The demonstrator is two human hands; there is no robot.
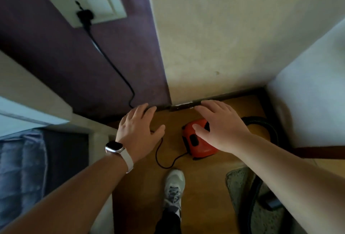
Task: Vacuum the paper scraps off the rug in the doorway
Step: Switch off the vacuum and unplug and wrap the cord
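The pale shaggy rug (240, 183) is lying at the wooden floor's near right edge. The red canister vacuum (200, 146), plugged in, is sitting mid-floor. Both hands, left (139, 133) and right (220, 127), are hovering spread, holding nothing; grasping the hose comes next.

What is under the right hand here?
The red vacuum sits on the wooden floor beneath the open right hand. The hand covers its far right side, so whether it touches is unclear.
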